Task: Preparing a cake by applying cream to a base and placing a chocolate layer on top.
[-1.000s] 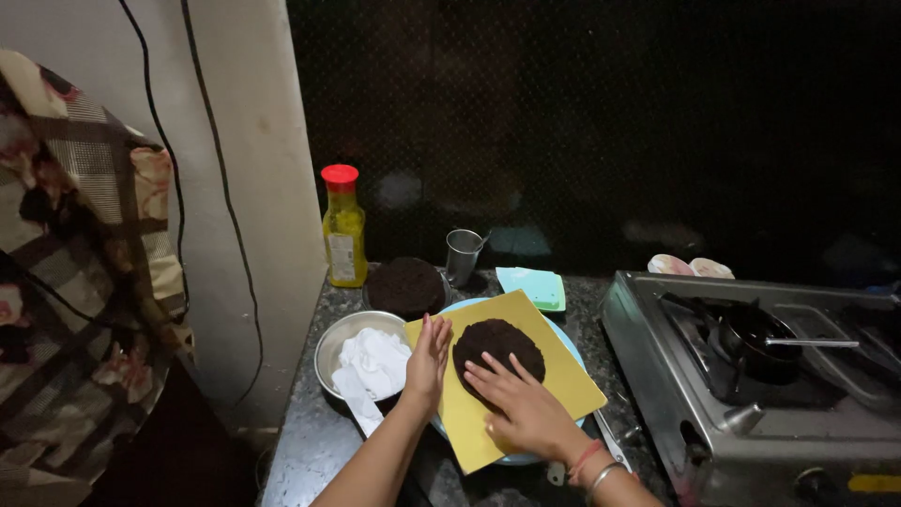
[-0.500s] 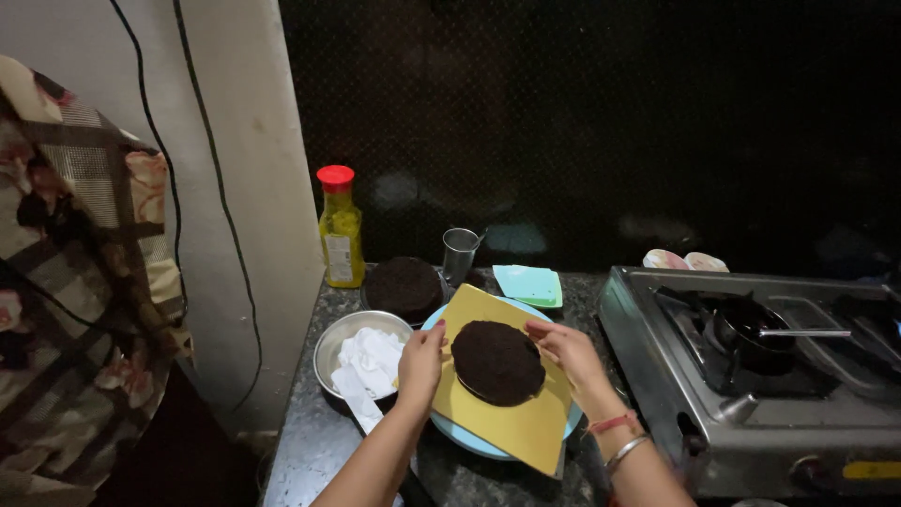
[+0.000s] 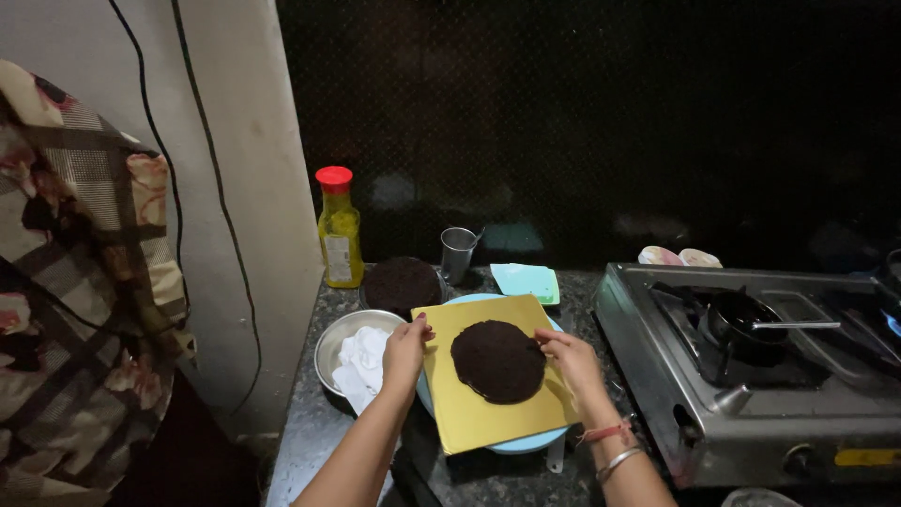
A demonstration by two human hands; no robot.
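Two hands on the yellow square board (image 3: 488, 413): left hand (image 3: 405, 352) gripping its left edge, right hand (image 3: 570, 361) pinching the right edge. Between them, dark round cake layer (image 3: 498, 361) flat on the board, over a light blue plate (image 3: 522, 441). Just left of the left hand, steel bowl (image 3: 330, 347) on the tabletop (image 3: 305, 432); right of the right hand, gas stove (image 3: 751, 376)

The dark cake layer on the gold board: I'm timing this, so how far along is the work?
Done: one dark cake layer lies flat on the gold board, on the blue turntable. In hand: left hand and right hand hold the board's edges. Left: white cream in the steel bowl looks unspread, and a second dark layer waits behind.
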